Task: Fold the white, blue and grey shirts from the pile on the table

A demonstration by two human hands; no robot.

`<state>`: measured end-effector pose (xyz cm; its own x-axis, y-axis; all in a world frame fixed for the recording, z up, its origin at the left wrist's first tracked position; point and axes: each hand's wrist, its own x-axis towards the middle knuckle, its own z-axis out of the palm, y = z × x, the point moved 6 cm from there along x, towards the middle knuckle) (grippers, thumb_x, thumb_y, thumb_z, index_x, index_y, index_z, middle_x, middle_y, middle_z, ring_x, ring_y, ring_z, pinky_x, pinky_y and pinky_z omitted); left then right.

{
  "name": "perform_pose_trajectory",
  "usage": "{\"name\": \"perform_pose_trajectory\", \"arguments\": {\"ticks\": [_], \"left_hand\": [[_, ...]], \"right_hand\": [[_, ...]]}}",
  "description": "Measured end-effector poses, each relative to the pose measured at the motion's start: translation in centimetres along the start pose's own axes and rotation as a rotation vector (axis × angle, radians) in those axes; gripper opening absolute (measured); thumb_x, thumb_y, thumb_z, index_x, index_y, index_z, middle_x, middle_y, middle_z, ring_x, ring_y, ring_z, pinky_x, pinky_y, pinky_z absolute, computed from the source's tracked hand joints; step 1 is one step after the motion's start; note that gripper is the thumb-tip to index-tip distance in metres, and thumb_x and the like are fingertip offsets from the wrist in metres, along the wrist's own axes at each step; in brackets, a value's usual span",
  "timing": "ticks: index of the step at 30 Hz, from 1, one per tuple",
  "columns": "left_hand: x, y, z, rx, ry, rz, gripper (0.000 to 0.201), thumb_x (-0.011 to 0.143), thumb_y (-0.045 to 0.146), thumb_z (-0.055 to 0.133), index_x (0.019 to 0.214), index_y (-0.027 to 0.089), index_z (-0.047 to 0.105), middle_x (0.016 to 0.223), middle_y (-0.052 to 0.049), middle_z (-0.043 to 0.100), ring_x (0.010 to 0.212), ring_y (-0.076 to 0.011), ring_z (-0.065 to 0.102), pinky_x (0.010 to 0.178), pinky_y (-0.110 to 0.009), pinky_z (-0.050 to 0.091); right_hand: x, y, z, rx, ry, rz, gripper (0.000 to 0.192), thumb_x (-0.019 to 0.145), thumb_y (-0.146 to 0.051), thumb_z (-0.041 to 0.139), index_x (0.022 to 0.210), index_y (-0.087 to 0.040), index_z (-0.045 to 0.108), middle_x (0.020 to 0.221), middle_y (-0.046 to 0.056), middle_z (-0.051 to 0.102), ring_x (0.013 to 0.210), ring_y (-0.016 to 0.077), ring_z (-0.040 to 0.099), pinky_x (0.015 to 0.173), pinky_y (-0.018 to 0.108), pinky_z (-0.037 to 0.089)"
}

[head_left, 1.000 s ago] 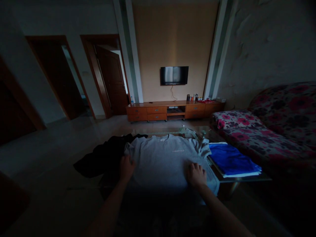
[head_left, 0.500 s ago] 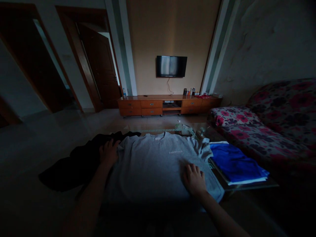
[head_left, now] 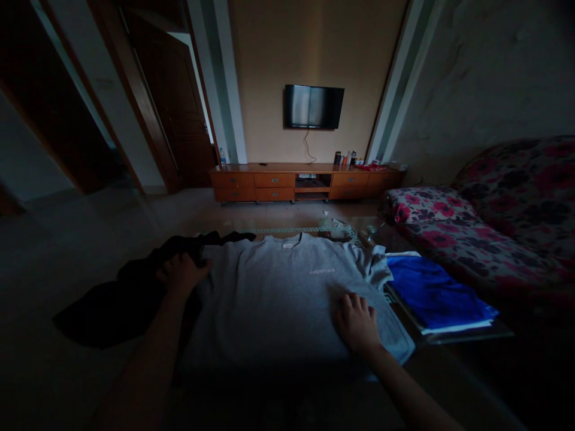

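Note:
A grey T-shirt (head_left: 265, 299) with small lettering on its chest lies spread front up on a low glass table, collar at the far side. My right hand (head_left: 358, 321) rests on the shirt's lower right part, fingers slightly bent and a little apart. At the left sleeve, my left hand (head_left: 182, 274) lies over the border between the shirt and a dark garment (head_left: 112, 311). Its thumb stretches toward the sleeve and its fingers are spread. The dark garment's shape is hard to make out in the dim light.
Right of the shirt lies a folded blue garment (head_left: 435, 290) on something white. Beyond it stands a flowered sofa (head_left: 467, 239). A small glass item (head_left: 369, 232) sits on the table's far side. Across the floor is a wooden TV cabinet (head_left: 274, 182) beneath a wall television (head_left: 313, 108).
My left hand has moved left over the dark garment, and the shirt's left sleeve reaches further left. My right hand stays on the shirt. The view has tilted slightly down.

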<state>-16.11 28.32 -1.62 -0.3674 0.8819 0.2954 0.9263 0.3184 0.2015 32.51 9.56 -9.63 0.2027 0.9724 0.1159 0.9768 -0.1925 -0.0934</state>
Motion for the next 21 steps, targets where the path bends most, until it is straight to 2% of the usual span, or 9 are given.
{"name": "perform_pose_trajectory", "arguments": {"ticks": [2,5,8,10,13,16,18,21], "left_hand": [[-0.3,0.0,0.9,0.056,-0.037,0.073,0.064,0.080,0.058,0.061,0.126,0.013,0.062,0.139,-0.026,0.054,0.129,-0.0481,0.043,0.102,-0.065,0.031],[-0.8,1.0,1.2,0.057,-0.010,0.215,0.036,0.084,0.043,0.058,0.114,0.025,0.068,0.138,-0.015,0.059,0.129,-0.0420,0.044,0.103,-0.062,0.031],[-1.1,2.6,0.8,-0.010,-0.002,0.329,0.021,0.087,0.033,0.054,0.100,0.024,0.068,0.118,-0.012,0.069,0.119,-0.0345,0.055,0.102,-0.052,0.036],[-1.2,3.6,0.2,-0.113,-0.018,0.342,0.022,0.091,0.030,0.049,0.105,0.022,0.064,0.103,-0.011,0.071,0.103,-0.0287,0.064,0.093,-0.042,0.044],[-1.3,4.5,-1.1,-0.257,0.000,0.273,0.029,0.096,0.030,0.041,0.118,0.021,0.057,0.097,-0.009,0.071,0.088,-0.0248,0.069,0.079,-0.033,0.049],[-1.7,4.6,-2.7,-0.247,0.087,0.196,0.034,0.100,0.031,0.034,0.124,0.020,0.054,0.105,-0.014,0.071,0.095,-0.0283,0.070,0.080,-0.036,0.050],[-2.0,3.7,-3.2,-0.190,0.076,0.094,0.036,0.101,0.034,0.033,0.127,0.019,0.052,0.107,-0.018,0.071,0.097,-0.0327,0.070,0.080,-0.042,0.052],[-1.9,1.0,-3.2,-0.142,0.017,-0.137,0.040,0.098,0.035,0.038,0.134,0.019,0.046,0.104,-0.022,0.071,0.092,-0.0370,0.071,0.076,-0.047,0.053]], "right_hand": [[-0.1,0.0,0.1,-0.003,-0.004,-0.003,0.037,0.099,-0.037,0.039,0.125,-0.020,0.059,0.130,0.017,0.058,0.117,0.0341,0.052,0.097,0.049,0.038],[-0.2,0.0,0.0,-0.007,-0.009,0.002,0.038,0.099,-0.037,0.038,0.126,-0.019,0.059,0.130,0.017,0.058,0.118,0.0338,0.052,0.097,0.048,0.038],[-0.3,-0.2,-0.2,-0.009,-0.011,0.013,0.038,0.099,-0.037,0.038,0.126,-0.019,0.059,0.131,0.018,0.057,0.119,0.0338,0.051,0.097,0.048,0.038],[-0.4,-0.3,-0.5,-0.005,-0.012,0.015,0.038,0.099,-0.036,0.038,0.126,-0.018,0.059,0.131,0.018,0.057,0.120,0.0338,0.051,0.097,0.048,0.038],[-0.4,-0.4,-0.7,-0.003,-0.016,0.024,0.037,0.099,-0.034,0.040,0.126,-0.019,0.058,0.132,0.018,0.056,0.120,0.0333,0.050,0.098,0.048,0.037],[-0.4,-0.4,-0.8,0.000,-0.006,0.026,0.035,0.099,-0.034,0.040,0.124,-0.019,0.059,0.131,0.017,0.057,0.120,0.0329,0.050,0.098,0.048,0.037],[-0.5,-0.3,-0.8,0.007,0.001,0.020,0.035,0.099,-0.035,0.039,0.123,-0.019,0.059,0.130,0.017,0.058,0.119,0.0325,0.050,0.098,0.047,0.037],[-0.5,-0.2,-0.7,0.013,0.008,0.016,0.035,0.099,-0.035,0.040,0.124,-0.019,0.059,0.130,0.016,0.058,0.118,0.0322,0.050,0.098,0.048,0.037]]}}
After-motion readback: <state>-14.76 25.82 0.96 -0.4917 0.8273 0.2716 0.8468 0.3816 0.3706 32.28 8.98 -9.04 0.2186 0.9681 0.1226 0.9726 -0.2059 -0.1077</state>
